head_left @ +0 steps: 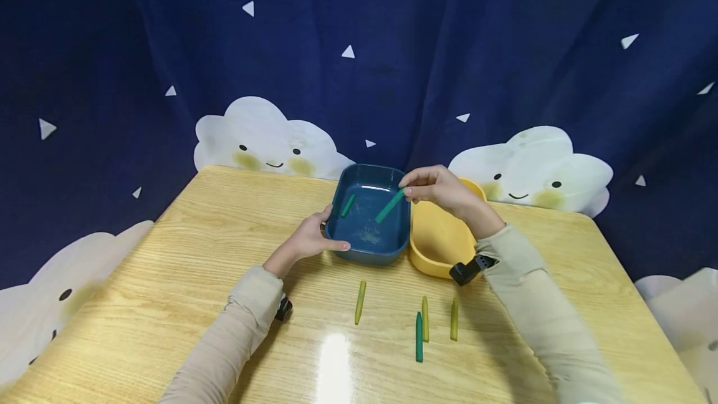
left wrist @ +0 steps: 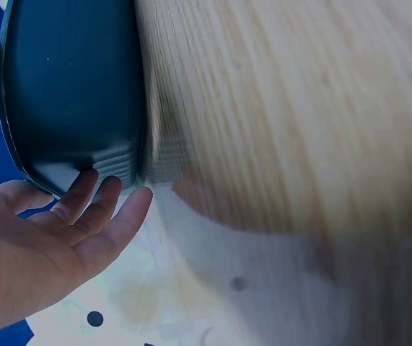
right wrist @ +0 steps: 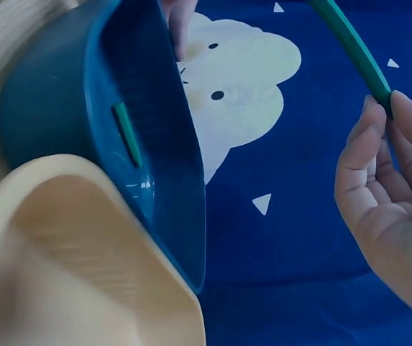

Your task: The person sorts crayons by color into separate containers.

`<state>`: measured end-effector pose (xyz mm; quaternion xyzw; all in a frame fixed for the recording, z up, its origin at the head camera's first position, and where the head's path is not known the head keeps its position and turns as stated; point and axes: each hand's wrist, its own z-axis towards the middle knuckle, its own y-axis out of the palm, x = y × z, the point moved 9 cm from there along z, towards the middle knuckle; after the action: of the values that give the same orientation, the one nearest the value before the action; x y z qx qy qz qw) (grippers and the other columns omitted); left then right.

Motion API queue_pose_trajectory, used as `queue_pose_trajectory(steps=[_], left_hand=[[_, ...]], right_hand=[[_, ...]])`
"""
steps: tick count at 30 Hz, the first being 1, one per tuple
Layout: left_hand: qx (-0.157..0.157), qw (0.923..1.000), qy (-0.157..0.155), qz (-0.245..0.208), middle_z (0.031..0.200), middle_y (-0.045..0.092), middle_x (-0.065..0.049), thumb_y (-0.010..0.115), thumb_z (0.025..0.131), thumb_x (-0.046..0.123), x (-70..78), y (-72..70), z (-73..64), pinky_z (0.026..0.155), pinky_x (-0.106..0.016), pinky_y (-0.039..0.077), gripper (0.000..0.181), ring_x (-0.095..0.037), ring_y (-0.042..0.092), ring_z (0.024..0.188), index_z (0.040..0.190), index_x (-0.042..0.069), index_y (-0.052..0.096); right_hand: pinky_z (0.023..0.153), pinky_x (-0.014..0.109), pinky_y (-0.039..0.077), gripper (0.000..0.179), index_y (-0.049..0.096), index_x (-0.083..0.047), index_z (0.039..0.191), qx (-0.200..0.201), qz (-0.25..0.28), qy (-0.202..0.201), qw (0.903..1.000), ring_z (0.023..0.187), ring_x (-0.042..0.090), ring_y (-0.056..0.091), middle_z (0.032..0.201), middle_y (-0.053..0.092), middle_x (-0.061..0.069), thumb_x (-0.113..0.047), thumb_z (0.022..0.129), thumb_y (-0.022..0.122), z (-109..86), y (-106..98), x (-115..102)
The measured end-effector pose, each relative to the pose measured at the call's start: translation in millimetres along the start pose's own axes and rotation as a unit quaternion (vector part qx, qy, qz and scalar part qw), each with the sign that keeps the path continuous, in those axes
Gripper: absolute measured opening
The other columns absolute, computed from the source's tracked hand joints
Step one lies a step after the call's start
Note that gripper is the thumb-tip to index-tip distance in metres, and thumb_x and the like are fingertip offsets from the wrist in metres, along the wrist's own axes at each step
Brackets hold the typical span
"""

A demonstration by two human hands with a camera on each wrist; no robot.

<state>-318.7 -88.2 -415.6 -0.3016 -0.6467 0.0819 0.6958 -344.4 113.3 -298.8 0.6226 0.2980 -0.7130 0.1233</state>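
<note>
A dark blue container stands on the table with one short green crayon lying inside. My left hand grips the container's left side, with the thumb over the near rim and the fingers against the outer wall. Above the container, my right hand pinches another green crayon by one end between thumb and fingertips. In the right wrist view this held crayon slants up and away from the fingers.
A yellow container stands against the blue one's right side, under my right forearm. Nearer on the wooden table lie yellow crayons, several in all with a green crayon. A dark blue curtain hangs behind.
</note>
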Motion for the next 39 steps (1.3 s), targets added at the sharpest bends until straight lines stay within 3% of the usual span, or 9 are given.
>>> queue_pose_trajectory(steps=[7, 14, 21, 29, 33, 39], left_hand=[[0.004, 1.0, -0.002, -0.002, 0.137, 0.037, -0.024, 0.081, 0.07, 0.026, -2.3, -2.3, -0.1, 0.084, -0.035, 0.044, 0.104, -0.027, 0.051, 0.106, 0.144, -0.004, 0.014], [0.004, 1.0, 0.008, -0.002, 0.139, 0.035, -0.025, 0.08, 0.07, 0.025, 0.9, -3.4, 0.3, 0.099, -0.04, 0.036, 0.103, -0.03, 0.041, 0.123, 0.143, -0.006, 0.014], [0.004, 1.0, 0.0, -0.007, 0.141, 0.032, -0.027, 0.08, 0.071, 0.024, -0.5, -2.2, 1.2, 0.102, -0.043, 0.031, 0.102, -0.032, 0.036, 0.127, 0.143, -0.007, 0.015], [0.002, 0.9998, 0.011, -0.015, 0.137, 0.039, -0.024, 0.08, 0.071, 0.022, 0.0, -1.4, 2.2, 0.101, -0.041, 0.032, 0.101, -0.029, 0.04, 0.125, 0.143, -0.006, 0.016], [0.002, 0.9999, 0.011, -0.013, 0.135, 0.041, -0.024, 0.08, 0.071, 0.022, -0.3, -1.5, 2.5, 0.102, -0.041, 0.031, 0.101, -0.029, 0.04, 0.125, 0.143, -0.005, 0.016], [0.009, 0.9999, -0.012, 0.005, 0.138, 0.035, -0.027, 0.08, 0.07, 0.027, -3.2, -2.5, 0.2, 0.102, -0.043, 0.031, 0.102, -0.031, 0.036, 0.127, 0.144, -0.002, 0.017]], right_hand=[[0.065, 0.027, 0.05, 0.012, 0.068, -0.004, 0.092, -0.004, 0.01, 0.01, 0.9999, 0.069, 0.012, 0.06, 0.075, 0.065, 0.003, 0.002, 0.086, 0.06, 22.5, 2.4, -1.5], [0.067, 0.026, 0.05, 0.013, 0.068, -0.01, 0.089, -0.009, -0.006, 0.015, 0.9998, 0.071, 0.013, 0.06, 0.077, 0.066, 0.006, 0.001, 0.086, 0.061, 45.4, 0.1, 3.0], [0.069, 0.027, 0.05, 0.012, 0.065, 0.002, 0.098, -0.024, -0.048, 0.029, 0.9981, 0.073, 0.014, 0.06, 0.081, 0.066, 0.007, -0.001, 0.087, 0.06, 67.4, -1.6, 12.9], [0.08, 0.04, 0.049, 0.02, 0.063, 0.008, 0.104, -0.026, -0.095, 0.053, 0.9938, 0.083, 0.026, 0.06, 0.085, 0.066, 0.005, -0.001, 0.086, 0.061, 90.5, 2.4, 27.1], [0.074, 0.033, 0.05, 0.024, 0.061, 0.011, 0.107, -0.034, -0.09, 0.067, 0.9931, 0.084, 0.032, 0.058, 0.086, 0.065, 0.006, 0.0, 0.086, 0.06, 101.0, 8.0, 39.2], [0.068, 0.029, 0.048, 0.024, 0.06, 0.013, 0.106, -0.051, -0.097, 0.082, 0.9906, 0.075, 0.023, 0.056, 0.084, 0.063, 0.008, 0.003, 0.085, 0.06, 114.4, 18.9, 60.5]])
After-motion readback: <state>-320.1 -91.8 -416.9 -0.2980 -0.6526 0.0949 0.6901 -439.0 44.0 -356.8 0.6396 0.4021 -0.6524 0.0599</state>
